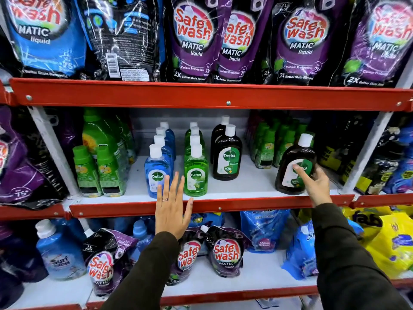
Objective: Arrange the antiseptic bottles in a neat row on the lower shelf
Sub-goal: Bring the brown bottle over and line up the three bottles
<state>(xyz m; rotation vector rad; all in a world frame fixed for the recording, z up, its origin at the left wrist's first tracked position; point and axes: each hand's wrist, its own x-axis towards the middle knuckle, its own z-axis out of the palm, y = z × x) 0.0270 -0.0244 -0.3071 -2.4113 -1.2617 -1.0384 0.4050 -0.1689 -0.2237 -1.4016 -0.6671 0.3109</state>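
Note:
On the middle shelf point(252, 184) stand Dettol antiseptic bottles in files running front to back: several blue ones point(156, 168), several green ones point(196, 170), and two brown ones point(227, 154). A third brown bottle point(295, 165) stands apart at the right near the shelf's front edge, tilted a little. My right hand point(314, 183) grips that bottle from its right side, the thumb across the label. My left hand point(171, 210) is open with fingers spread, raised in front of the gap between the blue and green front bottles, holding nothing.
Green-capped bottles point(98, 171) crowd the shelf at left and more point(270, 144) stand behind at right. Safe Wash pouches point(192, 39) fill the shelf above and lie on the one below point(225, 253). Red shelf rails point(201, 97) run across. Yellow packs point(391, 238) sit lower right.

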